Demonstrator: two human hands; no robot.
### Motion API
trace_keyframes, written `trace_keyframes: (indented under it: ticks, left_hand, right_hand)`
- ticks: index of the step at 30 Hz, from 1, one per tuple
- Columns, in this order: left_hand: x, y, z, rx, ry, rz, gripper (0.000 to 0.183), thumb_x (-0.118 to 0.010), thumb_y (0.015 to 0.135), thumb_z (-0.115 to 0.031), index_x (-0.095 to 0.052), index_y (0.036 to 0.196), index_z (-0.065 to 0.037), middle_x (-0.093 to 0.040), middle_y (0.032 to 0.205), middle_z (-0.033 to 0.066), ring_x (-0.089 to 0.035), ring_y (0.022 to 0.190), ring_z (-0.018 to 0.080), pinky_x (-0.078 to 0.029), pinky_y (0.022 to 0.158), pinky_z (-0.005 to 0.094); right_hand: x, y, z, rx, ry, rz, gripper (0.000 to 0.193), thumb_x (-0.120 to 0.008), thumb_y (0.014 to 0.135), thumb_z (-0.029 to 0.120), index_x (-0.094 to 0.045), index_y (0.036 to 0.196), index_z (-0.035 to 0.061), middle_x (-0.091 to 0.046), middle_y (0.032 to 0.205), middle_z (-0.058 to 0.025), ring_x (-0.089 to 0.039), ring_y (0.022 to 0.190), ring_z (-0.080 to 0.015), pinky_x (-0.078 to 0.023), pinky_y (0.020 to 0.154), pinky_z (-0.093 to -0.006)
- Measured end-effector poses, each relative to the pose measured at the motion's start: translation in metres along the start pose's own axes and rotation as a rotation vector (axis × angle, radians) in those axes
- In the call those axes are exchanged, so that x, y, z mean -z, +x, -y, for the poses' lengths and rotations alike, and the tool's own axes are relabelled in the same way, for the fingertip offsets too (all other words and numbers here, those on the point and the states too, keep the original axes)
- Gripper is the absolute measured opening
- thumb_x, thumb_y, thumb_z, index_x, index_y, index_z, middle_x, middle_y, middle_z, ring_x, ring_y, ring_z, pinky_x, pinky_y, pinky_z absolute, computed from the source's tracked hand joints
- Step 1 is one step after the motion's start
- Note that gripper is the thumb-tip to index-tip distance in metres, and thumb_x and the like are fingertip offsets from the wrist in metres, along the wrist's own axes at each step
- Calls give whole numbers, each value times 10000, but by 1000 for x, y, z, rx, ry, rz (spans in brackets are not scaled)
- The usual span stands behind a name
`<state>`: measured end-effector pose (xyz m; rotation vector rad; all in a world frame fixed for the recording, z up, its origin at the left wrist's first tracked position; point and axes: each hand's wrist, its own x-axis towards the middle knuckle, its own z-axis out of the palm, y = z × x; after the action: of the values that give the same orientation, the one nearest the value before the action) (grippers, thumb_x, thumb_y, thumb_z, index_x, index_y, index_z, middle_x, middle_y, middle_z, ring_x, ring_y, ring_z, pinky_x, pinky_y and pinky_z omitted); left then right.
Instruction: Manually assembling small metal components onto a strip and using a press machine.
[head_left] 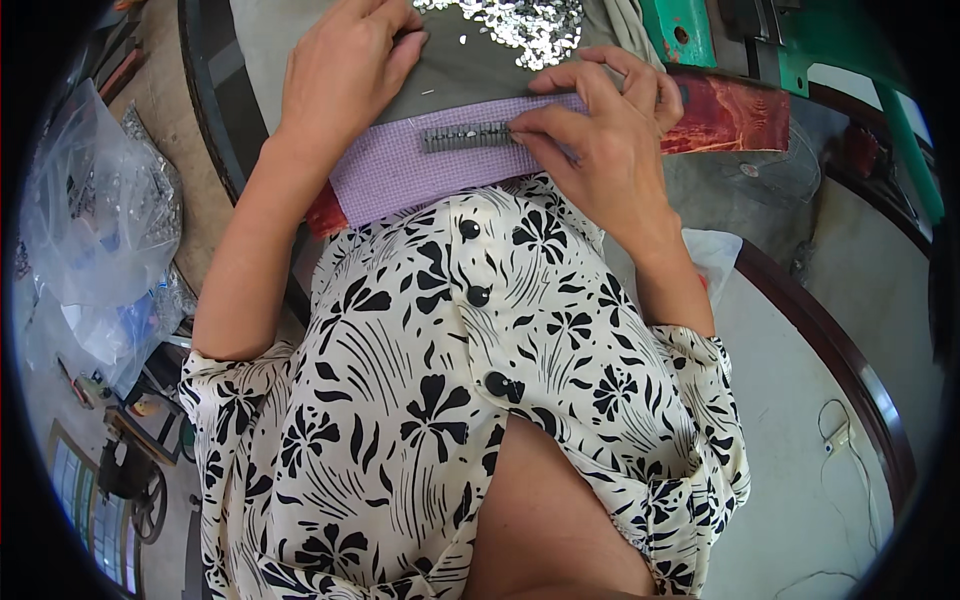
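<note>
A grey slotted block (468,137) lies on purple checked cloth (385,175) close in front of me. Small pale bits sit in some of its grooves. At the block's right end, the thumb and index finger of my right hand (615,135) are pinched together; whatever they hold is too small to name. Farther left, my left hand (350,65) rests over grey cloth (450,85) with its fingers curled in and the thumb near them. Anything inside that hand is hidden. Beyond both hands, a heap of small shiny silver pieces (530,25) is spread on the grey cloth.
Green metal machine parts (685,35) stand at the far right beside a red patterned board (730,115). A clear plastic bag (100,210) bulges at the left. Below it is a dark machine with a wheel (150,510). A cable (850,470) trails at the right.
</note>
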<state>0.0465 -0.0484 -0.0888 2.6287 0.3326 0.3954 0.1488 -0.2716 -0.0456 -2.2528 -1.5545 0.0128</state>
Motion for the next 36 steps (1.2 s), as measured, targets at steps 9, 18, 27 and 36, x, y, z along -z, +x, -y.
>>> trace_keyframes:
  ticks: [9,18,27,36]
  left_hand:
    - [0,-2,5,58,-81,-9,149,-697,878,-168,-680,947,-37,-630,907,72,-642,776,270,-496,693,352]
    - [17,-14,0,166,-184,-2,129,-715,856,-132,-683,916,-22,-633,873,46,-635,728,189,-494,678,289]
    - [29,-29,-5,124,-209,-42,114,-728,799,-122,-676,860,-41,-614,846,61,-624,732,261,-494,652,343]
    - [18,-44,-33,96,-393,-23,120,-752,772,-86,-677,862,-62,-613,893,55,-630,756,247,-505,666,348]
  right_hand:
    - [-14,12,11,131,-23,12,120,-813,694,261,-765,798,227,-640,1072,104,-497,1192,-246,-221,1032,-478]
    - [-16,12,25,162,-191,30,98,-792,669,221,-727,734,188,-638,1060,129,-478,1235,-221,-175,1086,-489]
    - [-14,26,0,64,22,5,110,-803,722,282,-775,823,246,-654,984,130,-515,1141,-203,-223,1023,-478]
    - [-50,70,-38,363,60,-335,71,-759,749,186,-726,777,130,-622,889,-15,-548,1003,-252,-332,959,-476]
